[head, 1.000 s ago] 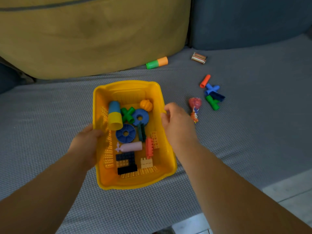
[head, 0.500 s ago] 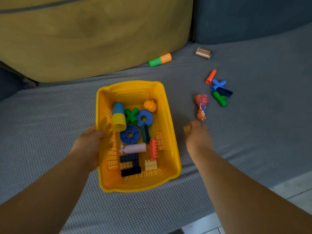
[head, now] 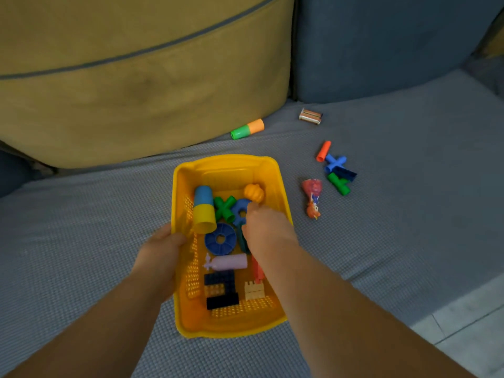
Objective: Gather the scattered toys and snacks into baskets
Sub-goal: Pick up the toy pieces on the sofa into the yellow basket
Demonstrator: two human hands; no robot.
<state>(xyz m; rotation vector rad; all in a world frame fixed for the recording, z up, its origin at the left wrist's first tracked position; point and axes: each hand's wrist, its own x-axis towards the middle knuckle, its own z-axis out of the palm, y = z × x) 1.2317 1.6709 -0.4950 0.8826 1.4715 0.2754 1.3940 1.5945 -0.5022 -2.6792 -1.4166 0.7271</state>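
Observation:
A yellow basket (head: 226, 162) sits on the grey sofa seat, holding a blue-and-yellow cup (head: 203, 208), a green cross (head: 225, 207), a blue ring (head: 220, 238), an orange pumpkin piece (head: 253, 192), a pink tube (head: 229, 261) and several bricks. My left hand (head: 161, 249) grips the basket's left rim. My right hand (head: 267, 230) is over the basket's right side, fingers turned down into it and hidden. Loose on the seat to the right lie a red wrapped sweet (head: 312, 197), a green piece (head: 339, 183), a blue cross (head: 335, 162), an orange tube (head: 323, 150), a green-and-orange tube (head: 247, 128) and a wrapped snack (head: 311, 115).
A mustard cushion (head: 136, 77) leans behind the basket, next to a blue-grey back cushion (head: 381, 45). The seat's front edge runs along the lower right, with pale floor (head: 469, 331) beyond it.
My right hand went from the basket's right rim out onto the seat beside it, then back over the basket's inside. My left hand stayed on the left rim.

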